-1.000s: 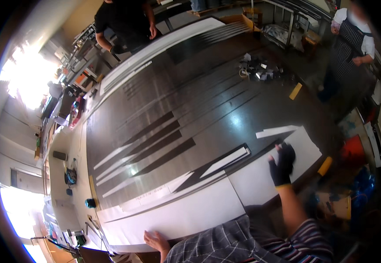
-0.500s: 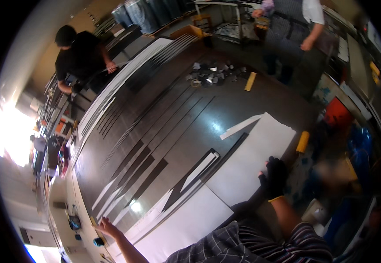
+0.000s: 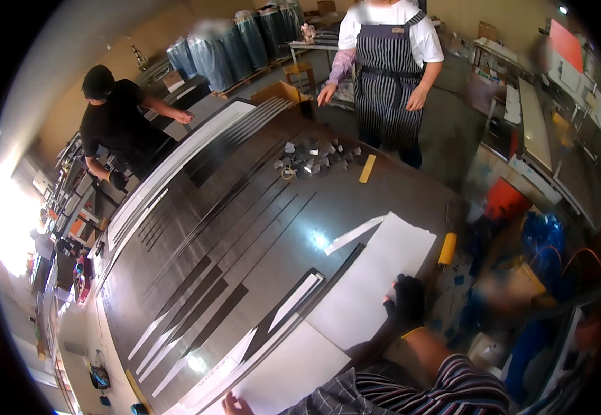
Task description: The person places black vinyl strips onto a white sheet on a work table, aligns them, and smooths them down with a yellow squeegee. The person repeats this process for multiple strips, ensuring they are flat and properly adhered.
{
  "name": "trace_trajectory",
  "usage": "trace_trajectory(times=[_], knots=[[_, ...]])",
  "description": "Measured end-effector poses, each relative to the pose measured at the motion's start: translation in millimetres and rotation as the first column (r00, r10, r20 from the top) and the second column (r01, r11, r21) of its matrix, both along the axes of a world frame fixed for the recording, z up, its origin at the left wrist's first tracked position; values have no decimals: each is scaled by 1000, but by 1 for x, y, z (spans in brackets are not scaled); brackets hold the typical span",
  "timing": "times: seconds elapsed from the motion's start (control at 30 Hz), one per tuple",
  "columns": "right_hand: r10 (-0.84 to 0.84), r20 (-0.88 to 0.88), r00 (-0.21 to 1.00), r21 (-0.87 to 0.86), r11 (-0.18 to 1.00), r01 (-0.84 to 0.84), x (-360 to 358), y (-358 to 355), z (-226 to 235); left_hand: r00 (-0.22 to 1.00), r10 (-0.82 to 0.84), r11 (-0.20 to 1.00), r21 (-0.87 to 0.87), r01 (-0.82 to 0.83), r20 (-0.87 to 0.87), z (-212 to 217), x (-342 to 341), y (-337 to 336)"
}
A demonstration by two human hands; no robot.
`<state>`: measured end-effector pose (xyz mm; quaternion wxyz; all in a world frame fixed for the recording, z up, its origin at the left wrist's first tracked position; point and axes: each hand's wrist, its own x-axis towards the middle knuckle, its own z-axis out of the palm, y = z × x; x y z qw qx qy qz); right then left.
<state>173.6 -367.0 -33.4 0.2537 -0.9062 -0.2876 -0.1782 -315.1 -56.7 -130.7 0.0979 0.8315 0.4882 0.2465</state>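
My right hand (image 3: 405,304), in a black fingerless glove with a yellow cuff, rests at the near right edge of a white sheet (image 3: 370,283). Its thumb is apart from the fingers, and no held thing shows. Low in the picture, my bare left hand (image 3: 237,405) is beside a second white sheet (image 3: 293,370); its fingers are partly apart and the lower edge cuts it off. A dark strip topped by a white one (image 3: 295,301) lies beyond the sheets. A narrow white strip (image 3: 356,235) angles off the far sheet's corner.
Long dark strips (image 3: 210,318) lie across the dark table (image 3: 259,235). Small scraps (image 3: 318,155) and a yellow bar (image 3: 367,169) are at its far side. A yellow roller (image 3: 447,249) is at the right edge. One person in black (image 3: 124,117) and another in a striped apron (image 3: 389,83) stand beyond.
My left hand has moved right, from the table's left edge to the near white sheet. My right hand stays on the sheet. The view has tilted up, and the aproned person shows more fully.
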Motion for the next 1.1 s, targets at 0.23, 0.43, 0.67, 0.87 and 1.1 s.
trace_trajectory(times=[0.23, 0.43, 0.67, 0.87, 1.1], knots=[[-2, -68, 998, 52, 999, 6, -1, 0, 0, 811, 578, 808, 207, -552, -93, -3, -63, -41], [-33, -97, 995, 61, 997, 39, -4, 1, -5, 713, 642, 760, 110, -640, -282, 10, -66, -45], [-39, -9, 999, -13, 999, 39, 1, -8, -29, 631, 589, 740, 23, -672, -504, 24, -74, -59], [-18, -6, 1000, -9, 1000, 18, 5, -6, -45, 460, 603, 668, 98, -737, -652, -37, -128, -70], [-38, 51, 998, 0, 999, 38, 13, -10, -64, 497, 847, 484, -113, -868, -189, 38, -45, -75]])
